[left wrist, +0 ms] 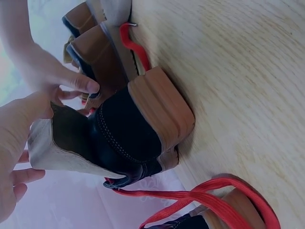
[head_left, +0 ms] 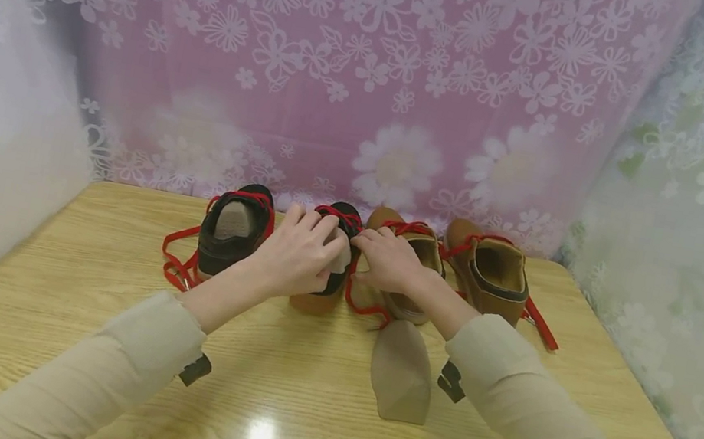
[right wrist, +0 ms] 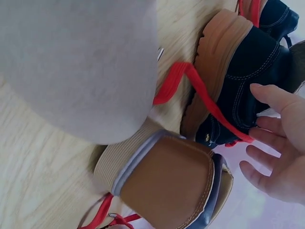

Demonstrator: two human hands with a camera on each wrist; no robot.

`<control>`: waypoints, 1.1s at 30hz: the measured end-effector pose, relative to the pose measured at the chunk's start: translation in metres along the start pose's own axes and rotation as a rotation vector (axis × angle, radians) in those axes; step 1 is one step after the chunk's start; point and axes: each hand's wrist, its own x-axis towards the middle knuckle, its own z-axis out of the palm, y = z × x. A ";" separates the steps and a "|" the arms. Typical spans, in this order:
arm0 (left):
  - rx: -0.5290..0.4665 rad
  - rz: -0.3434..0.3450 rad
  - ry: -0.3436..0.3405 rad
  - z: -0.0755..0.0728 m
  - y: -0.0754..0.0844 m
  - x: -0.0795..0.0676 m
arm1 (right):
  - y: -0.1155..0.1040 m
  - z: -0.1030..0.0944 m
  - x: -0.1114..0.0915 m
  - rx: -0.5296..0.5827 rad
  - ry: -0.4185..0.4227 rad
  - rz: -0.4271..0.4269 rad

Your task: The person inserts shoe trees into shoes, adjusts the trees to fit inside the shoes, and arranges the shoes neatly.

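Observation:
My left hand (head_left: pixel 298 249) pinches a grey-beige insole (left wrist: pixel 42 150) that stands partly out of the opening of a black shoe (left wrist: pixel 126 126) with a brown sole. Its lower part is hidden inside the shoe. On the other side of that shoe is my right hand (right wrist: pixel 283 143), fingers loosely extended and close to the shoe's side and its red lace (right wrist: pixel 209 102). A second insole (head_left: pixel 399 375) lies on the table below the right forearm, behind the heel of a brown shoe (head_left: pixel 426 255).
Another black shoe (head_left: pixel 224 252) stands at the left with an insole (head_left: pixel 234 222) inside and red laces (head_left: pixel 177 264) trailing beside it. A second brown shoe (head_left: pixel 491 282) is at the right, its lace end (head_left: pixel 543 329) on the wooden table (head_left: pixel 90 362). Floral curtains (head_left: pixel 345 94) surround the table.

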 end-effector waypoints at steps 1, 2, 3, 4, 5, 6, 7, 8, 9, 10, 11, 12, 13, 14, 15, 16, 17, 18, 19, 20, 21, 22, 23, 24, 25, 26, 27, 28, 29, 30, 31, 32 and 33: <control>-0.001 0.004 0.010 0.001 0.001 0.000 | 0.001 0.000 0.000 0.003 0.004 -0.005; -0.002 0.008 0.020 0.002 0.002 0.001 | 0.001 0.000 0.000 0.004 0.008 -0.009; -0.006 0.011 0.025 0.002 0.002 0.001 | 0.001 0.000 0.000 0.009 0.011 -0.012; -0.008 0.014 0.028 0.003 0.003 0.001 | 0.002 0.001 0.000 0.014 0.015 -0.015; -0.008 0.016 0.029 0.003 0.003 0.002 | 0.002 0.001 0.000 0.019 0.017 -0.019; -0.009 0.016 0.027 0.003 0.003 0.002 | 0.002 0.001 0.000 0.022 0.018 -0.021; -0.010 0.017 0.021 0.003 0.003 0.002 | 0.002 0.001 0.000 0.021 0.017 -0.023; -0.010 0.017 0.015 0.003 0.003 0.002 | 0.002 0.001 0.000 0.020 0.016 -0.024; -0.012 0.017 0.008 0.004 0.003 0.002 | 0.003 0.002 0.000 0.018 0.014 -0.025; -0.015 0.018 0.004 0.004 0.003 0.002 | 0.003 0.002 0.001 0.015 0.011 -0.027; -0.020 0.019 0.001 0.004 0.003 0.002 | 0.003 0.002 0.001 0.014 0.007 -0.026; -0.029 0.020 -0.002 0.004 0.002 0.002 | 0.003 0.002 0.001 0.011 0.005 -0.024; -0.035 0.022 -0.004 0.004 0.002 0.002 | 0.003 0.002 0.000 0.011 0.002 -0.023; -0.044 0.024 -0.004 0.004 0.001 0.001 | 0.003 0.002 0.000 0.011 -0.001 -0.021; -0.053 0.025 -0.005 0.004 0.001 0.001 | 0.003 0.002 0.000 0.012 -0.003 -0.020; -0.062 0.025 -0.005 0.005 0.000 0.001 | 0.003 0.002 0.000 0.012 -0.004 -0.020; -0.071 0.026 -0.004 0.005 -0.001 0.001 | 0.004 0.001 0.000 0.013 -0.005 -0.019; -0.078 0.029 -0.005 0.004 -0.002 0.001 | 0.004 0.001 0.000 0.014 -0.006 -0.020; -0.083 0.032 -0.006 0.004 -0.002 0.001 | 0.004 0.001 0.000 0.014 -0.008 -0.019; -0.088 0.036 -0.006 0.004 -0.003 0.000 | 0.004 0.001 0.000 0.013 -0.009 -0.019; -0.093 0.040 -0.007 0.004 -0.004 0.000 | 0.004 0.001 0.000 0.013 -0.010 -0.019; -0.096 0.043 -0.009 0.003 -0.004 0.000 | 0.004 0.001 0.000 0.012 -0.011 -0.019; -0.099 0.047 -0.012 0.003 -0.004 0.000 | 0.005 0.002 0.000 0.010 -0.011 -0.019; -0.100 0.051 -0.015 0.002 -0.005 0.000 | 0.005 0.002 0.000 0.008 -0.010 -0.020; -0.101 0.053 -0.019 0.002 -0.005 0.001 | 0.005 0.002 0.001 0.008 -0.007 -0.020; -0.102 0.055 -0.024 0.001 -0.005 0.001 | 0.005 0.002 0.001 0.009 -0.006 -0.022; -0.106 0.056 -0.031 0.000 -0.006 0.001 | 0.006 0.002 0.001 0.009 -0.005 -0.023; -0.110 0.056 -0.038 0.000 -0.006 0.001 | 0.006 0.002 0.001 0.011 -0.005 -0.024; -0.114 0.057 -0.044 -0.001 -0.006 0.001 | 0.006 0.002 0.001 0.013 -0.005 -0.027; -0.119 0.056 -0.050 -0.002 -0.007 0.001 | 0.006 0.002 0.001 0.016 -0.007 -0.029; -0.122 0.057 -0.053 -0.003 -0.007 0.001 | 0.006 0.002 0.001 0.018 -0.009 -0.031; -0.125 0.059 -0.055 -0.004 -0.008 0.001 | 0.006 0.001 0.001 0.018 -0.010 -0.034; -0.128 0.060 -0.057 -0.005 -0.008 0.001 | 0.006 0.001 0.001 0.015 -0.011 -0.037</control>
